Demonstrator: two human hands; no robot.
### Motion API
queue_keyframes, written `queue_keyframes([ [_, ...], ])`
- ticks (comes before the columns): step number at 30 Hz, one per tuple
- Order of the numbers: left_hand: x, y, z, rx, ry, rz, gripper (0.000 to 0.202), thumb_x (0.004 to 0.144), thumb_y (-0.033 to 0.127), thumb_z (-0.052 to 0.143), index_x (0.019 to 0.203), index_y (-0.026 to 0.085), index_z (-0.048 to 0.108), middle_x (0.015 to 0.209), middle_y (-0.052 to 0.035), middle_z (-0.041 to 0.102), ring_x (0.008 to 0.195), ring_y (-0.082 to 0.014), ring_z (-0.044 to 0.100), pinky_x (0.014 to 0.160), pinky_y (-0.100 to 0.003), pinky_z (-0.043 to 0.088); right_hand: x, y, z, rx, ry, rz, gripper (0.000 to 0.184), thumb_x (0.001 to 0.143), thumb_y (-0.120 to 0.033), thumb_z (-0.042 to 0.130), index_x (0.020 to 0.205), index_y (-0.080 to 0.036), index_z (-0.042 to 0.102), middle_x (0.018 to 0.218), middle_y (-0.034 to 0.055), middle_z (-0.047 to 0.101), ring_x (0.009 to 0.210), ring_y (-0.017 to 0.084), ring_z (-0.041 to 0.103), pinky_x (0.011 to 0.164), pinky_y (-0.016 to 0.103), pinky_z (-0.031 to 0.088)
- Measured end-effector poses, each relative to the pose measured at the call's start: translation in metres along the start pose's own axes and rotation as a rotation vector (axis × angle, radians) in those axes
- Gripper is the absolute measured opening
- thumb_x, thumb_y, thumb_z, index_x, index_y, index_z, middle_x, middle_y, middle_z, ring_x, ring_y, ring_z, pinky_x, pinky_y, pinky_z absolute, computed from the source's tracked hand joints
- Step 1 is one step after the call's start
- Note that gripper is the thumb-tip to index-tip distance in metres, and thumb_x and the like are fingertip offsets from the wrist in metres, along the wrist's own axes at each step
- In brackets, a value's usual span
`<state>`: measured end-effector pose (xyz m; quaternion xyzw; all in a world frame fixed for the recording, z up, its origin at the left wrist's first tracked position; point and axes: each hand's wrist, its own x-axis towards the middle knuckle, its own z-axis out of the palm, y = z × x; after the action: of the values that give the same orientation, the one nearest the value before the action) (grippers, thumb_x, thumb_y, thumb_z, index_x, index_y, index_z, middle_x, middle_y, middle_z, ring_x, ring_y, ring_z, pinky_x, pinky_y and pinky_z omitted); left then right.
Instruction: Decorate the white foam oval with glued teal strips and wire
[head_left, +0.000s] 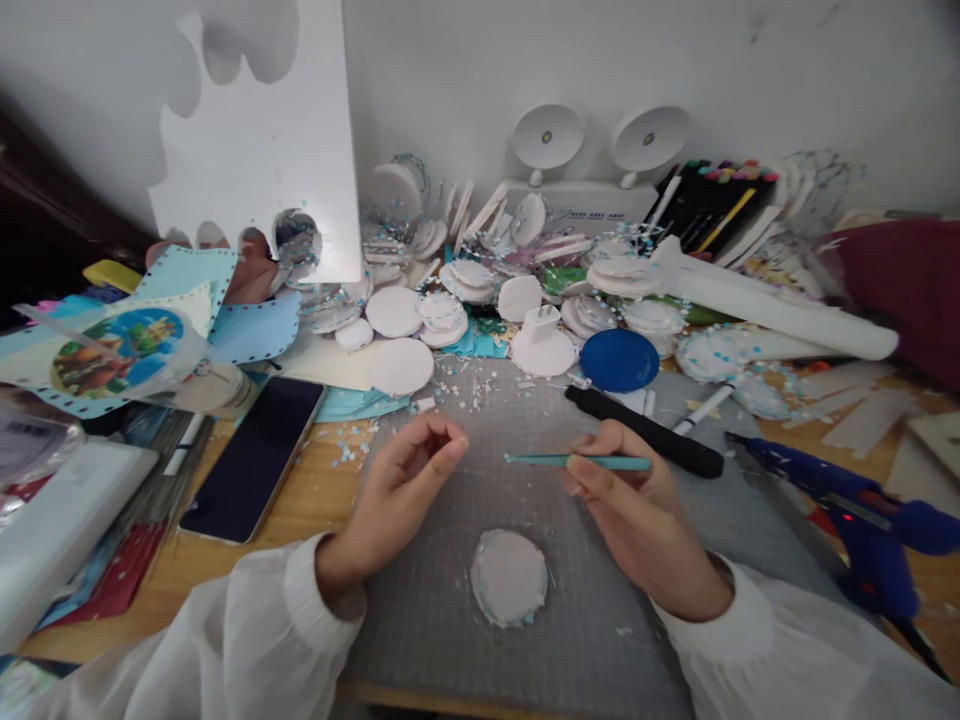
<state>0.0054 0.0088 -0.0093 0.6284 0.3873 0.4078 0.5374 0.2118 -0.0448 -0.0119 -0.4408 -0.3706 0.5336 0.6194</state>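
My right hand (626, 505) holds a pair of teal tweezers (544, 461) level, their tips pointing left. Something tiny and pale may sit at the tips, too small to tell. Across from them, my left hand (409, 490) is raised over the mat with thumb and forefinger pinched together; what is between them, if anything, I cannot make out. Below and between both hands, a round white disc (510, 577) with pale blue bits round its edge lies flat on the grey cutting mat (427, 630). Neither hand touches it.
Stacked white discs (403, 367) and small scraps crowd the back. At right are a black pen-like tool (645, 432), a blue lid-like disc (619, 360) and a blue glue gun (847, 510). A phone (255, 460) and a lidded cup (127, 350) stand at left.
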Motion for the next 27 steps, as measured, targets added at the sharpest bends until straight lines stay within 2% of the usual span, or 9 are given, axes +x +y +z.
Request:
queue_keyframes([
  [4, -0.002, -0.005, 0.003, -0.210, -0.076, -0.130, 0.016, 0.092, 0.032, 0.055, 0.085, 0.017, 0.056, 0.080, 0.0000, 0.050, 0.075, -0.0121, 0.044, 0.071, -0.023, 0.036, 0.000, 0.008, -0.003, -0.299, 0.031, -0.192, 0.014, 0.079, -0.021, 0.072, 0.077, -0.023, 0.058, 0.082, -0.0013, 0.065, 0.082, 0.012, 0.065, 0.073, 0.023, 0.050],
  [6, -0.003, -0.007, 0.003, -0.286, -0.073, -0.159, 0.016, 0.091, 0.032, 0.058, 0.086, 0.017, 0.057, 0.081, -0.0002, 0.050, 0.075, -0.0119, 0.044, 0.071, -0.023, 0.035, 0.001, 0.011, -0.004, -0.469, 0.013, -0.281, 0.013, 0.080, -0.017, 0.070, 0.078, -0.023, 0.059, 0.087, 0.0000, 0.067, 0.089, 0.013, 0.066, 0.079, 0.024, 0.051],
  [8, -0.003, -0.008, 0.003, -0.350, -0.059, -0.176, 0.015, 0.090, 0.032, 0.060, 0.087, 0.017, 0.058, 0.082, -0.0005, 0.051, 0.075, -0.0117, 0.044, 0.072, -0.023, 0.035, 0.002, 0.012, -0.004, -0.549, -0.016, -0.330, 0.013, 0.081, -0.015, 0.069, 0.080, -0.024, 0.059, 0.089, 0.0003, 0.068, 0.091, 0.013, 0.066, 0.080, 0.024, 0.051],
  [14, -0.001, -0.006, 0.005, -0.508, -0.030, -0.220, 0.014, 0.087, 0.030, 0.064, 0.085, 0.017, 0.061, 0.085, -0.0010, 0.056, 0.078, -0.0107, 0.047, 0.074, -0.021, 0.038, 0.002, 0.005, -0.005, -0.369, -0.055, -0.245, 0.014, 0.082, -0.016, 0.069, 0.083, -0.025, 0.058, 0.095, -0.0011, 0.069, 0.096, 0.012, 0.067, 0.079, 0.021, 0.054],
  [18, -0.001, -0.005, 0.007, -0.510, -0.046, -0.244, 0.015, 0.087, 0.031, 0.064, 0.084, 0.016, 0.063, 0.093, -0.0032, 0.062, 0.082, -0.0117, 0.052, 0.079, -0.022, 0.041, 0.002, 0.006, -0.005, -0.262, -0.081, -0.172, 0.013, 0.081, -0.018, 0.070, 0.083, -0.024, 0.059, 0.094, -0.0006, 0.070, 0.092, 0.012, 0.067, 0.075, 0.021, 0.055],
  [21, -0.001, -0.004, 0.007, -0.524, -0.054, -0.266, 0.015, 0.086, 0.031, 0.066, 0.085, 0.016, 0.064, 0.093, -0.0039, 0.065, 0.081, -0.0121, 0.055, 0.080, -0.024, 0.043, 0.003, 0.007, -0.003, -0.221, -0.089, -0.117, 0.012, 0.081, -0.020, 0.071, 0.082, -0.024, 0.060, 0.095, 0.0003, 0.070, 0.088, 0.013, 0.068, 0.071, 0.023, 0.055],
  [27, 0.000, -0.001, 0.008, -0.619, -0.061, -0.327, 0.017, 0.081, 0.031, 0.071, 0.083, 0.015, 0.063, 0.090, -0.0044, 0.066, 0.081, -0.0126, 0.058, 0.081, -0.025, 0.046, 0.004, 0.008, -0.004, -0.173, -0.053, -0.063, 0.013, 0.079, -0.021, 0.072, 0.080, -0.024, 0.060, 0.092, -0.0001, 0.069, 0.090, 0.014, 0.065, 0.076, 0.026, 0.052],
])
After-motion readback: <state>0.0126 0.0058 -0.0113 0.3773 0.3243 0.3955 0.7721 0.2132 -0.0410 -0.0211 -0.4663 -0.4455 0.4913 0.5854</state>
